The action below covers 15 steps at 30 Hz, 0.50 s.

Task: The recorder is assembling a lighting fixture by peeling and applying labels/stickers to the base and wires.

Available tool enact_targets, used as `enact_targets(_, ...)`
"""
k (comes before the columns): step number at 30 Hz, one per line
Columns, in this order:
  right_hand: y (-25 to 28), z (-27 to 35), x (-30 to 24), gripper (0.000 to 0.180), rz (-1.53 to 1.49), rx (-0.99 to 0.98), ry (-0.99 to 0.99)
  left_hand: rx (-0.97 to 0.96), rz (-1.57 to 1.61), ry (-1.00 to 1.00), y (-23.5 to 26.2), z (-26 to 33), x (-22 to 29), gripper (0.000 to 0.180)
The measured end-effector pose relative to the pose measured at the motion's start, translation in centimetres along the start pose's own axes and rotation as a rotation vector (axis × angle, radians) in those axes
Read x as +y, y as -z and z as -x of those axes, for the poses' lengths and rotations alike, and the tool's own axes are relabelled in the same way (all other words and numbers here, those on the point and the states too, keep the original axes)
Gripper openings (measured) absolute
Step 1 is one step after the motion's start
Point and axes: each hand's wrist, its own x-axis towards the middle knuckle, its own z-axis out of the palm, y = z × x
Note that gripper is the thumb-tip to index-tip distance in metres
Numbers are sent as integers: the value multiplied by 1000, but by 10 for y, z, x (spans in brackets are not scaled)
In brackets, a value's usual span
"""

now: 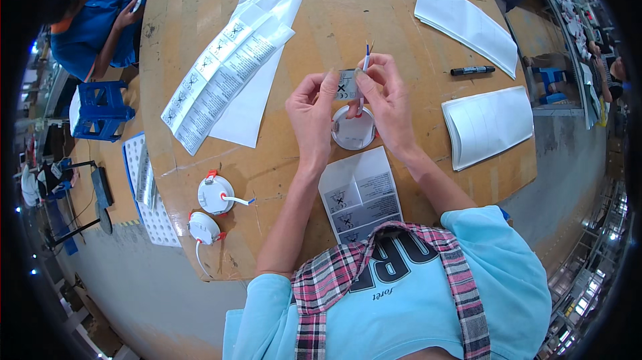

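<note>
Over the middle of the table, my left hand (pixel 312 114) and my right hand (pixel 386 102) pinch a small silver-grey printed label (pixel 346 85) between thumbs and fingers. A white cable (pixel 362 102) with bare blue and brown wire ends stands up beside the fingers of my right hand; whether they grip it I cannot tell. Just below the hands lies a round white downlight (pixel 353 131) with red-orange clips, partly covered by my fingers. Nearer my body is a sheet of printed labels (pixel 361 196), its lower part hidden by my apron.
Two more white downlights (pixel 216 195) with cables lie at the table's left edge. Label sheets (pixel 227 69) lie at the far left. White paper stacks (pixel 488 126) and a black marker (pixel 472 71) are on the right. A co-worker in blue (pixel 100 22) handles a downlight at the far left.
</note>
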Motion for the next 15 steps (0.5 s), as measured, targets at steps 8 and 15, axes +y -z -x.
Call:
enact_targets(8, 2, 1, 0, 20, 44, -5, 40, 69, 64, -53, 0, 1, 0, 18)
enact_targets(15, 2, -1, 2, 19, 75, 0, 67, 72, 38, -65, 2, 1, -2, 16)
